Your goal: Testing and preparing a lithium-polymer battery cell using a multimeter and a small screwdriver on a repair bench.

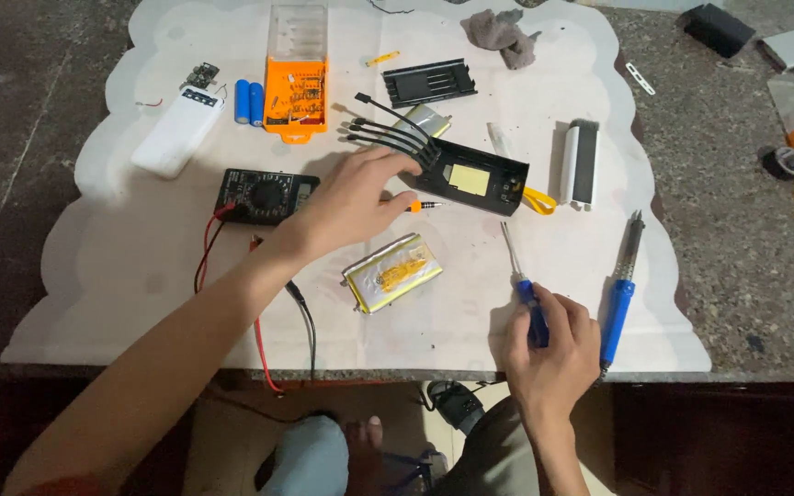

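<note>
- The left hand (356,197) reaches to the black power bank casing (470,177), fingers spread loosely on its left end, nothing clasped.
- The right hand (553,344) closes its grip around a blue-handled screwdriver (524,285), below the casing.
- A silver pouch battery (392,273) lies on the surface (121,276), just below-left of the casing.
- A black multimeter (266,195) sits left of the casing.

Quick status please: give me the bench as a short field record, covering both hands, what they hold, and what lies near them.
left hand: reaching over the mat, fingers at the black case, small orange-tipped tool at the fingertips
right hand: gripping blue-handled screwdriver, tip on the mat
between hands: silver pouch battery
left of the left hand: multimeter with red and black leads
right of the right hand: blue soldering iron
surface: white mat
</note>
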